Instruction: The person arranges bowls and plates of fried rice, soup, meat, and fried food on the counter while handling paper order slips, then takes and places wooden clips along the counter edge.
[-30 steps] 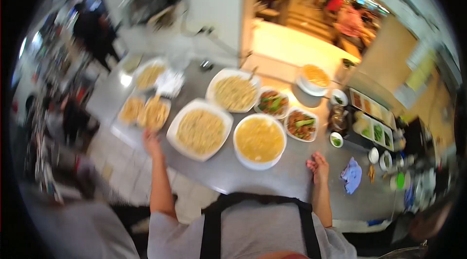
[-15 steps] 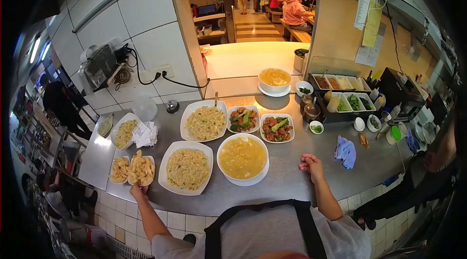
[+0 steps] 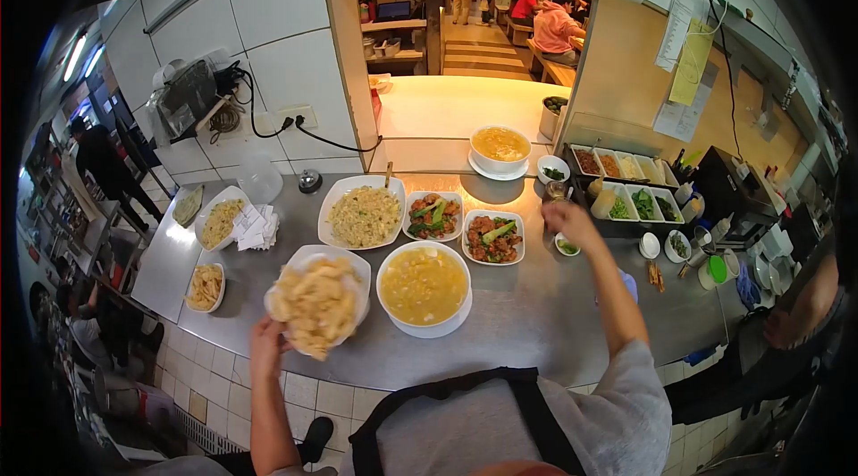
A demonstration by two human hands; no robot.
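Lower left, your left hand (image 3: 271, 342) grips the fried serving (image 3: 315, 300); the jar (image 3: 555, 189) is just above your right hand (image 3: 572, 221), grip unclear.

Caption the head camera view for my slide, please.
Left hand holding a dish of golden fried food over a white plate, right hand beside a small bowl of greens, steel counter below.

The tabletop (image 3: 554, 324) is gleaming like smooth metal — slips (image 3: 256, 227) are looking like matt paper, the fritters (image 3: 315, 297) rough and crusty.
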